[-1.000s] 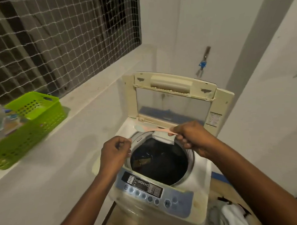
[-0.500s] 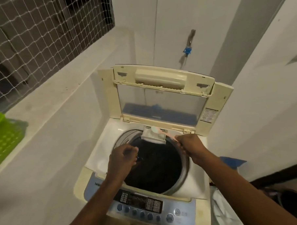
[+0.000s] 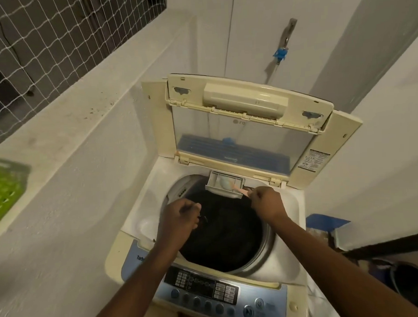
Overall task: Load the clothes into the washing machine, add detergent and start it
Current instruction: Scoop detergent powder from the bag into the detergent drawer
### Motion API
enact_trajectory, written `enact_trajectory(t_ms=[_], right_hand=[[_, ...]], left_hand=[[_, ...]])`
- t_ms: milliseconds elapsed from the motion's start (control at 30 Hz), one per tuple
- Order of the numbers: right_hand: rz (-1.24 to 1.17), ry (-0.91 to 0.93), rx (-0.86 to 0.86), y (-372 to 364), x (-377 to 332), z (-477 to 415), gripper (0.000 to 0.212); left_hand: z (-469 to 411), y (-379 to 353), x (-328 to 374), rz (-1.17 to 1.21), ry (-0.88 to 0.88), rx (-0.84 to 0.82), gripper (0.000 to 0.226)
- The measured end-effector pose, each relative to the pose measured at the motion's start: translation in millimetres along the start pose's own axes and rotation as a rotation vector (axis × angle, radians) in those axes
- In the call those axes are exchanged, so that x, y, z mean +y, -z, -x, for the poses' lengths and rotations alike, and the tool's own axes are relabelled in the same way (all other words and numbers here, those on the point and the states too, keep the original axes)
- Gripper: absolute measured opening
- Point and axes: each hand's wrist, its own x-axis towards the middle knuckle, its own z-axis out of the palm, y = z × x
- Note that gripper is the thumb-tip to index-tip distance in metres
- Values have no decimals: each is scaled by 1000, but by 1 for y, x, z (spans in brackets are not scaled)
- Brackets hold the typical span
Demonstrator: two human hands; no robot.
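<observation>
While pink scoop [image 3: 237, 188] is clamped at handle end by right hand [image 3: 267, 203] grip, bowl end is seen inside detergent drawer [image 3: 222, 192] at back rim of washing machine [image 3: 154, 184], long axis running back-left from grip. Left hand [image 3: 181, 216] curled over clothes [image 3: 225, 229] in drum; whether anything is held cannot be told.

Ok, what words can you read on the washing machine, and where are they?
"Turb", the rest hidden: control panel's left end.
"ro", beside a round logo, in the lid window.
Sticker on the lid's right edge: too small to read.
Control panel button labels: too blurred.
</observation>
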Motion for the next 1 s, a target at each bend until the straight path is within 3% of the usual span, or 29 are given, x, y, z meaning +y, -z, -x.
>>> enact_trajectory(t_ms=[233,567,733,900,1000], right_hand=[[181,155,35,3,-1,6,20],[186,168,35,9,2,17,16],[12,42,46,14,3,22,25],[-500,-302,-10,31,-5,38,27],[-729,-348,-102,46,-15,51,22]], left_hand=[[0,7,0,-17,-13,25,12],[15,9,6,-20,-33,64,11],[28,11,9,-22,-38,93,14],[46,13,17,-8,-64,118,12],[59,17,23,16,-80,152,13]])
